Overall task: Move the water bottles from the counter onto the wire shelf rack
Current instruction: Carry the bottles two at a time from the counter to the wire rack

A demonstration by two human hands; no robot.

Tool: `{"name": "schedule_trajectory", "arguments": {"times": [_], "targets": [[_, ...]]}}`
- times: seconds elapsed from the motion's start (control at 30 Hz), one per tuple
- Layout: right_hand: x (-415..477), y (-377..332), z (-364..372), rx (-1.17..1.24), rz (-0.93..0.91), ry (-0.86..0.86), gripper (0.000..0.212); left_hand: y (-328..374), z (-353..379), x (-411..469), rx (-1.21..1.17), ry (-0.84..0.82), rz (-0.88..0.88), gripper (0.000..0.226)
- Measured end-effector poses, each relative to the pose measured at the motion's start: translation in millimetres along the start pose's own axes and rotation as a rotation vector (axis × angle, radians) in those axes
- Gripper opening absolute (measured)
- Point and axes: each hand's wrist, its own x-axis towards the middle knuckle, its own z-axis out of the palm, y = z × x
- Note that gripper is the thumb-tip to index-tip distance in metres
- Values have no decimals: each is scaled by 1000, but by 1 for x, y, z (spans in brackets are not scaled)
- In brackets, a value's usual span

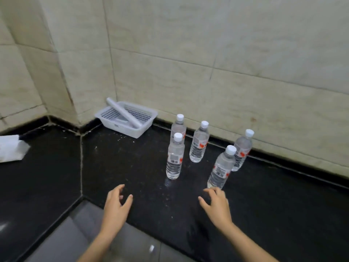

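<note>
A crumpled white sheet of paper (11, 148) is seen at the far left edge, lying on the black speckled stone table (132, 167). Further right, the left grip (115, 207) is held just above the near part of the table, released, with thumb and fingers loosely spread and nothing grasped. Behind it, in the corner of the beige tiled wall (245, 53), a white perforated plastic basket (113, 115) is set on the table, and a white tube (122, 112) is laid slanting across it, one end raised over the rim.

To the right of the basket, five clear plastic water bottles with white caps are stood upright on the table. The back-left bottle (178, 127) is partly covered by the front-left bottle (174, 157). The middle bottle (200, 144) is placed just beside them. The front-right bottle (221, 167) is set before the back-right bottle (242, 150), which is nearest the wall.

The right grip (217, 205) is likewise released, with its fingers spread and nothing held. Its fingertips (208, 190) are found just beside the base of the front-right bottle; whether they touch it cannot be told.
</note>
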Motion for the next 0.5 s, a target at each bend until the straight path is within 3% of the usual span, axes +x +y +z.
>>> {"name": "schedule_trajectory", "arguments": {"times": [0.27,0.5], "targets": [[10,66,-24,17,296,56,40,22,92,18,-34,-285,15,51],[78,83,-24,418,318,40,82,66,134,73,8,-275,99,63]]}}
